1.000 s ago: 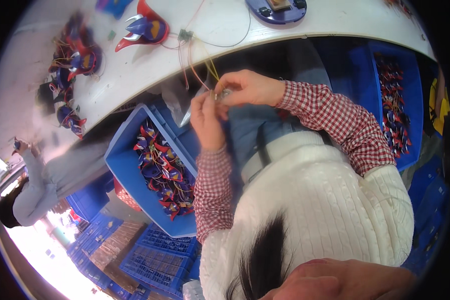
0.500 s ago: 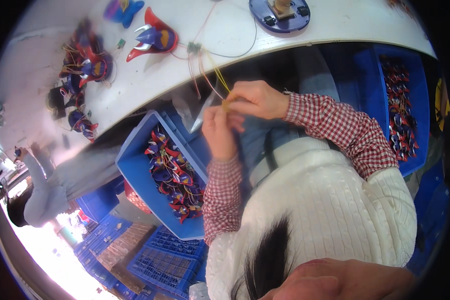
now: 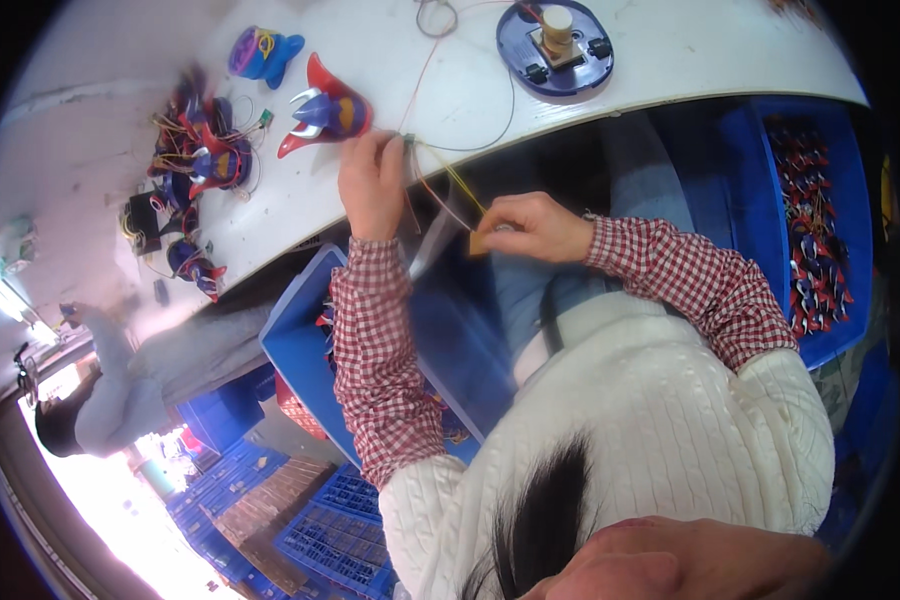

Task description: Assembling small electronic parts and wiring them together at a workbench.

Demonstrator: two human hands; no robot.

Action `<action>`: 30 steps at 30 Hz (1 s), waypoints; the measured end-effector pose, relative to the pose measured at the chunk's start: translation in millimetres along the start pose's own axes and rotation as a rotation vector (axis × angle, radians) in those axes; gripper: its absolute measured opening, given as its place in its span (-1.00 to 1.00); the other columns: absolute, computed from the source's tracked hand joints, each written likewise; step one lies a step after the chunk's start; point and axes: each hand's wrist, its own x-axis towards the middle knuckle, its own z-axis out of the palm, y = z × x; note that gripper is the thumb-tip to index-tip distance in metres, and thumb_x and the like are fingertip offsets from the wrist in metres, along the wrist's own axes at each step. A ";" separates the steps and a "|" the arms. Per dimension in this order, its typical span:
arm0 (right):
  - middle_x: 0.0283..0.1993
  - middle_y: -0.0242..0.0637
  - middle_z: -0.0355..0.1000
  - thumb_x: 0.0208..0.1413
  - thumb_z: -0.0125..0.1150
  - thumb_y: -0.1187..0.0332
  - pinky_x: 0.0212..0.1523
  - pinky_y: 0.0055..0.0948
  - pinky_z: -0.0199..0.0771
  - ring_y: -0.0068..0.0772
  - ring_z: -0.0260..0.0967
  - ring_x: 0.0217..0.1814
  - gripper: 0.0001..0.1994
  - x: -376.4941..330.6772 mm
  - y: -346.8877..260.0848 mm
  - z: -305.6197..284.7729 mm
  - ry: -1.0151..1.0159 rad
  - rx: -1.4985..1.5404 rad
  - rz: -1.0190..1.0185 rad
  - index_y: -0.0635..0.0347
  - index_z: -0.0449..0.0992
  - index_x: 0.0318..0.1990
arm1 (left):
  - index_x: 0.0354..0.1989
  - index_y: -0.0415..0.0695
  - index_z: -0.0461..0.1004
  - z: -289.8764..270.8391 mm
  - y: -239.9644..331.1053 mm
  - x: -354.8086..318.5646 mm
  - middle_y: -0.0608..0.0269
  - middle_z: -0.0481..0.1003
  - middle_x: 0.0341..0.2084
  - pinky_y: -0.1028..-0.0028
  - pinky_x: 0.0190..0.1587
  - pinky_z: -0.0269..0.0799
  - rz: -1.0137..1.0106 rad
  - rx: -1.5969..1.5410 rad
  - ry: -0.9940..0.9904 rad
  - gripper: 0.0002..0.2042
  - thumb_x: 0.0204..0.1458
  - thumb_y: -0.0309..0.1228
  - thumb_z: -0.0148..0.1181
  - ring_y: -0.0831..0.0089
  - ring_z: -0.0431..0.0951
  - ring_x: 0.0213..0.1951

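Observation:
My right hand (image 3: 538, 228) pinches a small yellow-brown flat piece (image 3: 478, 243) just off the table's front edge. Yellow wires (image 3: 460, 183) run from near that piece up to a small green circuit board (image 3: 408, 138). At the board, the fingers of my left hand (image 3: 372, 188) are closed, seemingly on its edge; the fingertips partly hide it. Just beyond them lies a red, purple and silver horned toy part (image 3: 330, 112). A thin red wire (image 3: 425, 75) and a dark wire (image 3: 505, 125) trail from the board across the table.
A purple oval base (image 3: 570, 72) carries a round tan piece. At left are a blue toy part (image 3: 267, 58) and a heap of wired toy parts (image 3: 205, 150). Blue bins (image 3: 305, 340) (image 3: 850, 200) with toy parts stand below the white table (image 3: 670, 60). Another person (image 3: 150, 360) is at far left.
My left hand has left the right hand and moved up and left to the circuit board on the table. The right hand keeps the yellow-brown piece. The view has shifted slightly.

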 end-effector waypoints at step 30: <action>-0.45 -0.36 0.41 0.10 0.16 0.43 -0.46 -0.70 0.32 -0.62 0.28 -0.48 -0.86 1.9 -8.2 -7.7 -0.074 0.449 0.346 0.30 0.53 -0.25 | -0.19 -0.24 0.38 54.1 41.2 -144.8 0.23 0.45 -0.42 0.69 -0.51 0.32 -0.553 -0.850 0.133 -0.85 0.16 -0.42 0.04 0.60 0.41 -0.52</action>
